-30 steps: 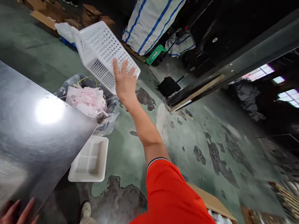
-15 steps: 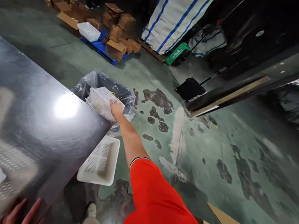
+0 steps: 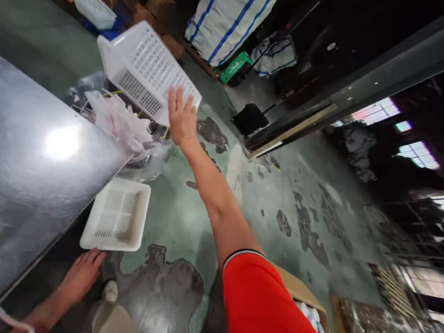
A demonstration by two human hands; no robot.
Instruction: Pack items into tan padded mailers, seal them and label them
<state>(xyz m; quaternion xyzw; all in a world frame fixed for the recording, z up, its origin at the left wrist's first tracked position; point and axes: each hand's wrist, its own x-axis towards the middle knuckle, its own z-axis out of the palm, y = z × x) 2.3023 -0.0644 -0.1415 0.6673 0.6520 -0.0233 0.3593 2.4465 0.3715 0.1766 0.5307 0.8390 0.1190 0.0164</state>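
My right hand (image 3: 182, 117) grips a white perforated plastic basket (image 3: 151, 68) by its lower right edge, fingers spread over the mesh side. The basket is tilted, its inside turned away from me, above a bin lined with clear plastic (image 3: 145, 167). Crumpled whitish plastic bags (image 3: 121, 123) and thin yellow strips show in the bin. My left hand (image 3: 82, 273) holds nothing. Its fingers reach out just short of a second white basket (image 3: 115, 216), which sits on the floor below the metal table's edge.
The shiny metal table (image 3: 30, 139) fills the left side. Cardboard boxes (image 3: 160, 3) and a white tray (image 3: 93, 7) lie at the back. A large striped sack (image 3: 240, 8) stands beyond a green pallet jack (image 3: 235, 67). An open carton (image 3: 303, 293) is at my right side.
My right hand has raised the basket out of the bin and tilted it, uncovering the plastic bags. My left hand has moved off the table toward the floor basket. The view has turned right.
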